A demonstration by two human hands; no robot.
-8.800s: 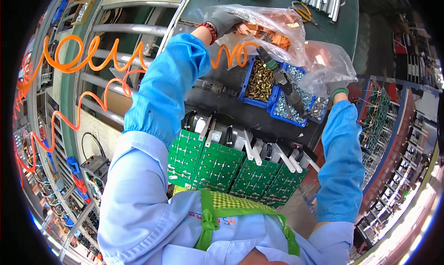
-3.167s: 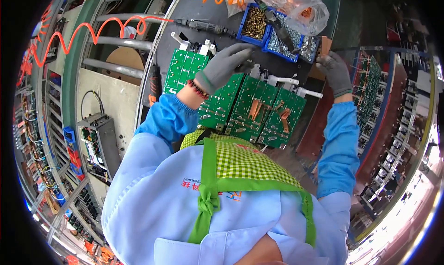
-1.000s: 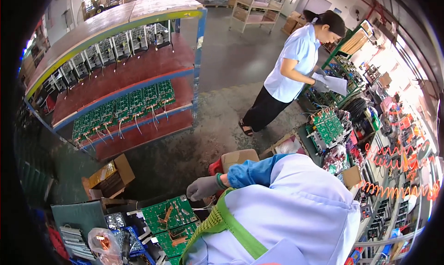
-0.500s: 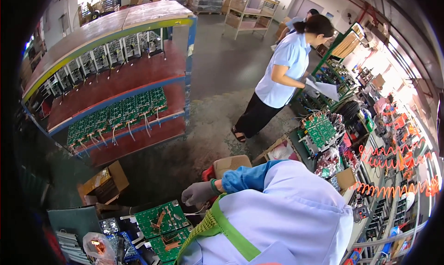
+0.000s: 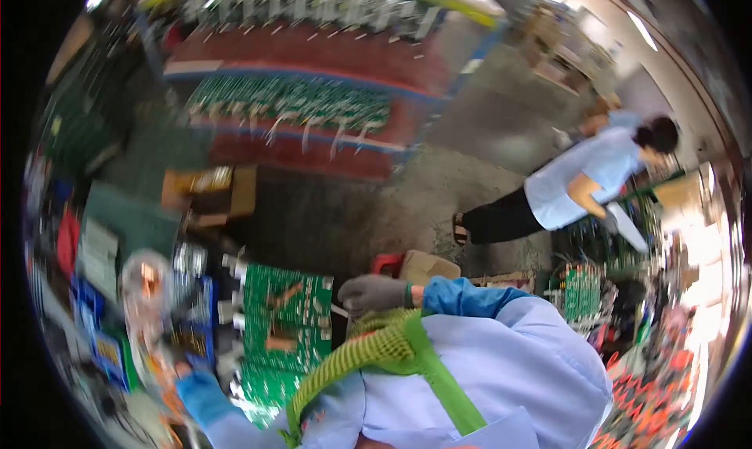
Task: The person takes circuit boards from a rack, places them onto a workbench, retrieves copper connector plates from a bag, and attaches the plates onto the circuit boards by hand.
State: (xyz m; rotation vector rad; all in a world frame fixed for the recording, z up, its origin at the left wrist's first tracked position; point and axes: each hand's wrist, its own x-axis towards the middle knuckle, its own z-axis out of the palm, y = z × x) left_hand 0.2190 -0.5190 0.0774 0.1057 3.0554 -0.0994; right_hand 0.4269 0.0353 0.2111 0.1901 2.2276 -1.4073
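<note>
My right hand [image 5: 374, 294], in a grey glove below a blue sleeve, is beside the right edge of the green circuit boards [image 5: 288, 312]. Its fingers look curled and together; whatever they may hold is hidden. A white wire [image 5: 339, 310] runs between the boards and this hand. Brown copper-coloured strips [image 5: 282, 338] lie on the boards. At the lower left, my left hand [image 5: 182, 368] shows only in part beyond its blue sleeve, smeared by motion. It is by a clear plastic bag [image 5: 147, 292] with copper-coloured parts inside.
Blue bins [image 5: 205, 316] of small parts stand left of the boards. Beyond are an open cardboard box [image 5: 243, 191] and a rack [image 5: 305, 140] holding more circuit boards. A person [image 5: 583, 179] with papers stands at the right. A stool [image 5: 427, 267] is behind my right hand.
The view has swung left, so rack and person appear farther right. My left arm has come into view by the plastic bag. My right hand remains near the boards' right side.
</note>
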